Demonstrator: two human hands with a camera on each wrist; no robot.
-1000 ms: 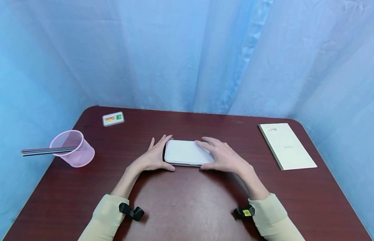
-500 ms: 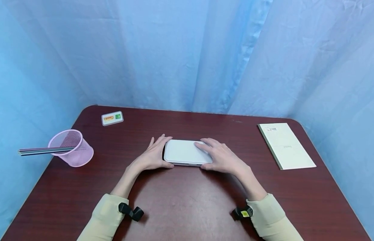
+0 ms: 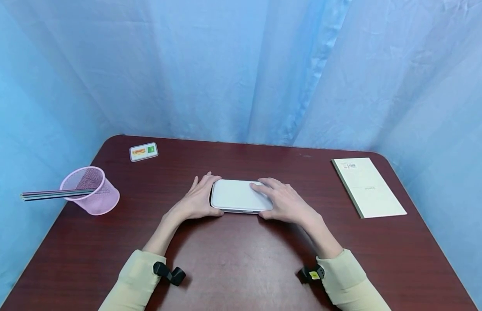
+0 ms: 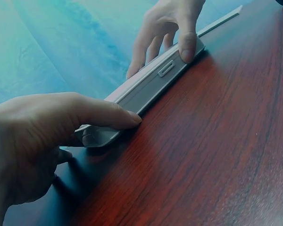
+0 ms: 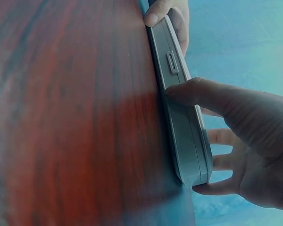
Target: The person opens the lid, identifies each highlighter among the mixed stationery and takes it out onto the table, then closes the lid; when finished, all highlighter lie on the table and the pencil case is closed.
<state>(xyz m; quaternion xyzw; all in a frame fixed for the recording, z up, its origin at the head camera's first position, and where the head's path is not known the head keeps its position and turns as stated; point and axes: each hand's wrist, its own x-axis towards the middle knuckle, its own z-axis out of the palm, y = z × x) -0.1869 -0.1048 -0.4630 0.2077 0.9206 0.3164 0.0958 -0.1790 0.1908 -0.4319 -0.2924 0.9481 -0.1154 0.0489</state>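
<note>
Inside tabletop edges point(image 3: 241, 144), left grip point(image 3: 198, 201) and right grip point(image 3: 286, 201) hold case point(image 3: 237, 195).

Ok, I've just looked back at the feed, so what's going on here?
A person holds a white case at both ends, the left hand on one and the right hand on the other, with both thumbs on its latch side. The case lies flat on the table and looks closed. A pink mesh cup with thin sticks is off to the left, and a pale notebook lies to the right, both apart from the hands.
</note>
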